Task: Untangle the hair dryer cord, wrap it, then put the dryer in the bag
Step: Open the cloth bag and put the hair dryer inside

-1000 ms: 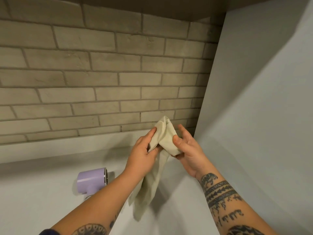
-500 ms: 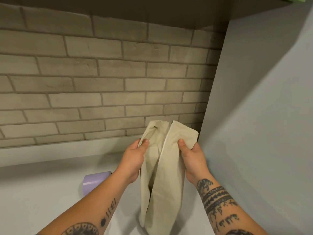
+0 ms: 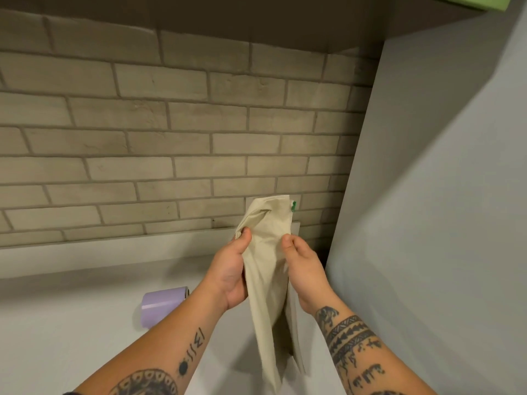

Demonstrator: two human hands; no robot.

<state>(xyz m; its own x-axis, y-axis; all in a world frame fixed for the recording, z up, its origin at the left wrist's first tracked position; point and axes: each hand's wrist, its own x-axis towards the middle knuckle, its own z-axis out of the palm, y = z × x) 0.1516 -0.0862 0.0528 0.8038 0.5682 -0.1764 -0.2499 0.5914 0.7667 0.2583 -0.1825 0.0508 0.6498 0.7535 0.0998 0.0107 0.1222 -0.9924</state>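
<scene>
Dryer (image 3: 164,305) lower left of the gripped bag (image 3: 268,280)

The hair dryer (image 3: 164,305) is being covered in part by the left forearm (image 3: 159,354). Only its lilac barrel is being shown, so the state of the cord cannot be told. The fingers of the left hand (image 3: 231,269) and right hand (image 3: 305,269) are being hidden behind the bag (image 3: 268,280), whose lower tip is being cut off at the bottom edge. Its green tag (image 3: 293,206) is being shown too small to be read.

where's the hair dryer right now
Head view, lower left: the purple hair dryer lies on the white counter, partly behind the left forearm, left of the cloth bag.
</scene>
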